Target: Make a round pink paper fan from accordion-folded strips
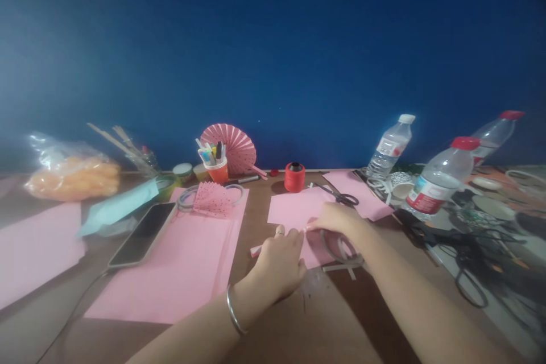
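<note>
My left hand (281, 261), wearing a ring and a silver bangle, curls over a narrow folded strip of pink paper (256, 251); one end pokes out at its left. My right hand (335, 220) pinches at the strip's other end, close to the left fingertips, which hide most of it. Beneath both hands lies a pink paper sheet (284, 207). A roll of tape (344, 247) and short pale strips (350, 268) sit under and beside my right wrist. Black-handled scissors (344, 198) rest just beyond that hand.
A red thread spool (294, 178), cup of pens (217, 172) and round pink fan (232, 148) stand along the blue wall. Left are a phone (145, 233), pink sheet (183, 273) and small pleated pink paper (213, 200). Bottles (390, 148) and cables (463, 247) crowd the right.
</note>
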`<action>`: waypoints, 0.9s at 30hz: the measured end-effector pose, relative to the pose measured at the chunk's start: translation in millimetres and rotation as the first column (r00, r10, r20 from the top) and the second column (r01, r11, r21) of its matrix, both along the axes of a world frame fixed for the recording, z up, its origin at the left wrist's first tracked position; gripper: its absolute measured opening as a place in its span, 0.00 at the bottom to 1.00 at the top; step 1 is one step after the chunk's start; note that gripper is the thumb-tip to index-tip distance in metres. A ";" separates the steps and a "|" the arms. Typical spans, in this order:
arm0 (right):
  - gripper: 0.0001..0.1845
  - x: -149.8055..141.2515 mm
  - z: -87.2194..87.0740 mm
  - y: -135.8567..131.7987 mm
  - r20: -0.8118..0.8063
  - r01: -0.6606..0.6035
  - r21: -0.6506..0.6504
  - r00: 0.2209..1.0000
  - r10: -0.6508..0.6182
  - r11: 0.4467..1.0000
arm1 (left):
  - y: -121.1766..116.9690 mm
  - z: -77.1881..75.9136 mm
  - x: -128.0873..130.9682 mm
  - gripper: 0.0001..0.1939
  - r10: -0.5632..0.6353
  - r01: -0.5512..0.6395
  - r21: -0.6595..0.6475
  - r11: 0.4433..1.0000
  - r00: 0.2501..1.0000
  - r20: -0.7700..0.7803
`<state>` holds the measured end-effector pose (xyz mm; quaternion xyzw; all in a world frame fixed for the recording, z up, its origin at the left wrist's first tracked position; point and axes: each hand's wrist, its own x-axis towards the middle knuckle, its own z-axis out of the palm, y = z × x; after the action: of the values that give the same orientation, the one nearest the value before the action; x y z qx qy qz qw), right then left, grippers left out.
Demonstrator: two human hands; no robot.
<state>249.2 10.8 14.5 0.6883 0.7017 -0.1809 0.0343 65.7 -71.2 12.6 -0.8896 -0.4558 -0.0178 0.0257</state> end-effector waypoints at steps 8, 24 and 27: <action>0.22 16.1 -2.3 3.5 -0.123 0.065 -0.128 0.989 -0.081 0.990 | 2.1 -1.2 -0.8 0.28 -0.018 0.018 0.006 1.000 1.000 -0.013; 0.14 29.9 -6.7 10.7 -0.268 0.160 -0.272 0.935 -0.234 0.949 | 1.4 1.6 -0.5 0.28 -0.013 0.014 0.022 1.000 0.999 -0.034; 0.14 29.2 -5.4 11.1 -0.260 0.179 -0.278 0.932 -0.253 0.944 | 1.0 0.9 -1.0 0.28 -0.016 0.017 0.030 0.999 0.999 -0.038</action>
<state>278.4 21.9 9.0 0.7176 0.5902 -0.3698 -0.0034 64.7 -70.2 13.5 -0.8929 -0.4476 -0.0081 0.0474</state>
